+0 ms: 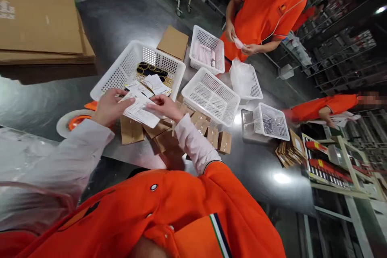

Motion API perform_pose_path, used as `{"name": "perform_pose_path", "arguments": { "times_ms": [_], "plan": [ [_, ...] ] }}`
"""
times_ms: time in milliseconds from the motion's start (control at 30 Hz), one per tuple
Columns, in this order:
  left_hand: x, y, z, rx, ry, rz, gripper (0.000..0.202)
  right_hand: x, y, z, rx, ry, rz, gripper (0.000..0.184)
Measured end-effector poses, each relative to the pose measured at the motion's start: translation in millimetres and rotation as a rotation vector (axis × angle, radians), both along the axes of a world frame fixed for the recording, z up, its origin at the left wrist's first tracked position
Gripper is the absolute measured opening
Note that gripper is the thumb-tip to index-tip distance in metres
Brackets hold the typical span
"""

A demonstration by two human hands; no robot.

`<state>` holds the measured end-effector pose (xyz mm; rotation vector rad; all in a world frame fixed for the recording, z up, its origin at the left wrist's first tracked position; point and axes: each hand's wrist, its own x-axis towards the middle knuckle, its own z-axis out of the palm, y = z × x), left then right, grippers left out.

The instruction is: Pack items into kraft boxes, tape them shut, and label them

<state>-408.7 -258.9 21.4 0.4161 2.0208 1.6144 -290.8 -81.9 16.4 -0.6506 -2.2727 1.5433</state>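
Note:
My left hand [109, 106] and my right hand [165, 107] both grip a white printed paper sheet [139, 109], held flat above several small brown cardboard boxes [165, 133]. Just beyond my hands stands a white perforated basket [121, 71] with more paper slips [152, 84] and dark, yellow-trimmed items [151, 69] inside. I wear light sleeves and an orange shirt.
More white baskets [211, 96] [208, 50] [266, 121] and a clear bag [242, 78] stand on the dark table. A tape roll [74, 123] lies left, flat cardboard [39, 28] far left. A person in orange [266, 12] handles something small across the table; another [326, 107] works at right.

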Motion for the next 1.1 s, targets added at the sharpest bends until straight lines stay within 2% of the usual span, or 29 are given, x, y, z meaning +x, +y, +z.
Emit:
{"name": "perform_pose_path", "arguments": {
  "times_ms": [100, 167, 233, 333, 467, 600, 667, 733, 767, 833, 933, 1000, 1100],
  "plan": [
    [37, 18, 0.7, 0.063, 0.016, -0.108, 0.034, 62, -15, -8.7, -0.109, 0.031, -0.188, 0.027],
    [65, 29, -1.2, 0.134, -0.051, -0.178, 0.032, 105, -18, -10.1, -0.180, 0.053, -0.355, 0.025],
    [94, 38, -4.8, 0.192, -0.137, -0.243, 0.039, 147, -19, -10.0, -0.230, 0.092, -0.472, 0.025],
    [143, 44, -12.1, 0.249, -0.170, -0.352, 0.064, 206, -23, -12.9, -0.246, 0.172, -0.583, 0.028],
    [218, 41, -23.8, 0.287, -0.110, -0.444, 0.086, 282, -36, -25.0, -0.251, 0.246, -0.679, 0.026],
    [291, 24, -45.1, 0.198, -0.110, -0.534, 0.096, 361, -60, -43.1, -0.169, 0.132, -0.705, 0.015],
    [321, 12, -59.7, 0.126, -0.169, -0.603, 0.097, 397, -78, -54.6, -0.116, 0.052, -0.678, 0.012],
    [344, -2, -73.6, 0.027, -0.169, -0.624, 0.089, 425, -97, -67.3, -0.088, -0.026, -0.645, 0.009],
    [354, -9, -79.3, -0.041, -0.118, -0.607, 0.082, 435, -107, -73.6, -0.082, -0.055, -0.629, 0.008],
    [370, -22, -87.0, -0.171, 0.119, -0.536, 0.071, 448, -123, -85.6, -0.091, -0.078, -0.608, 0.013],
    [392, -39, -90.5, -0.266, 0.506, -0.395, 0.055, 449, -140, -102.1, -0.093, -0.085, -0.631, 0.013],
    [405, -49, -91.0, -0.264, 0.494, -0.406, 0.047, 440, -150, -112.0, -0.031, -0.115, -0.598, 0.010],
    [417, -61, -93.3, -0.282, 0.259, -0.387, 0.045, 425, -166, -120.8, 0.148, -0.180, -0.419, 0.009]
  ]
}}
